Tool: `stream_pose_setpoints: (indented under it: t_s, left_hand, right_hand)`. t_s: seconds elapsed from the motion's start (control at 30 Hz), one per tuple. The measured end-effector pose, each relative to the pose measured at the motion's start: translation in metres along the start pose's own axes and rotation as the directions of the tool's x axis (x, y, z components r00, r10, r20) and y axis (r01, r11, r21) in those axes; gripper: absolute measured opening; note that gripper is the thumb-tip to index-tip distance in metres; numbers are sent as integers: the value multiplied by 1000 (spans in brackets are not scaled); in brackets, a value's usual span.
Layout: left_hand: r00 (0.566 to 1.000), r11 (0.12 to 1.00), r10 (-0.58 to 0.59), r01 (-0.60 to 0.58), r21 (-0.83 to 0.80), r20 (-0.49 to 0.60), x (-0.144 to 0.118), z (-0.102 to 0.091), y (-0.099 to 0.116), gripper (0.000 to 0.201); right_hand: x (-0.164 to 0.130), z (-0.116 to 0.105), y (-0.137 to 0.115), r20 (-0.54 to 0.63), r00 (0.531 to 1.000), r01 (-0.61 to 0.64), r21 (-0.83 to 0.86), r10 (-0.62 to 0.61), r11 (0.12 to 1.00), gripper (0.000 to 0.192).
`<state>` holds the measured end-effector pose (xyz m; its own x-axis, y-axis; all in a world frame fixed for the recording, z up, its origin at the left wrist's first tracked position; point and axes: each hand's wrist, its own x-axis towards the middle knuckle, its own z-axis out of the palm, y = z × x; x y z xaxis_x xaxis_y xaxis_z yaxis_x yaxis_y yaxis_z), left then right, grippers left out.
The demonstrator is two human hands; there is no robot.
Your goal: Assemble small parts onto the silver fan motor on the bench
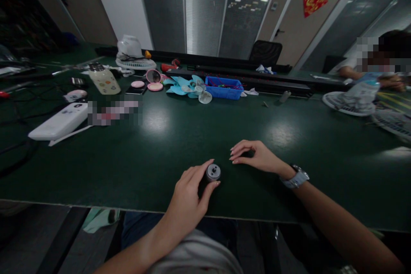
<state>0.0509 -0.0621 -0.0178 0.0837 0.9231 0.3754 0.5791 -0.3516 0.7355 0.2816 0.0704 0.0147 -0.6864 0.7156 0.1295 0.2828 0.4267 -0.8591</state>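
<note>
Fingers of the left hand (188, 199) pinched a small round grey metal motor (213, 172) near the dark green table's (154, 154) front edge, steadying it; the right hand (257, 157) rested just beside, loosely curled, holding nothing.

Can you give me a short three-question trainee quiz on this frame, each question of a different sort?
1. True or false: the left hand grips a small round metal part on the green table.
2. Multiple choice: the right hand is A) holding the metal part, B) resting on the table with nothing in it, C) lifting the blue tray.
3. Fill in: the right wrist wears a ____.

Key
1. True: thumb and fingers close around it.
2. B: it lies just right of the part, apart from it.
3. Watch.
</note>
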Motion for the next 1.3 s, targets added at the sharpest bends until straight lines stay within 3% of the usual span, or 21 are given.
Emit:
stream_pose_setpoints:
  t_s: [0.17,0.3,0.43,0.53,0.63,0.77,0.93,1.1,1.3]
  left_hand:
    - [1000,1000,-3,3,-4,10,2,-1,0,40]
    - [1000,1000,-4,4,-5,8,2,0,-1,40]
    - [1000,1000,6,-6,0,-4,2,1,-2,40]
    - [1000,1000,21,-20,4,-4,2,1,-3,40]
    - [999,999,37,-37,-5,-4,2,1,-2,38]
    - [999,999,44,-44,-14,-4,1,1,-2,35]
    - [999,999,52,-52,-9,-3,2,1,-1,33]
    - [999,999,45,-45,8,-8,2,1,-2,31]
    - [998,998,57,-57,7,-13,2,2,-3,31]
  right_hand:
    - [-1,-4,6,51,999,23,-74,-19,997,34]
    - [-1,-2,4,46,998,46,-82,-43,996,25]
    - [0,14,-11,-109,990,83,-23,-85,996,25]
    - [1,34,-31,-270,948,203,117,-165,972,22]
    - [2,50,-48,-249,941,264,124,-228,956,15]
    - [3,59,-54,-175,957,247,68,-232,967,13]
    - [2,60,-51,-148,962,240,46,-231,970,13]
    - [1,57,-54,-108,955,279,16,-276,960,36]
    - [1,58,-52,-133,953,278,18,-273,960,21]
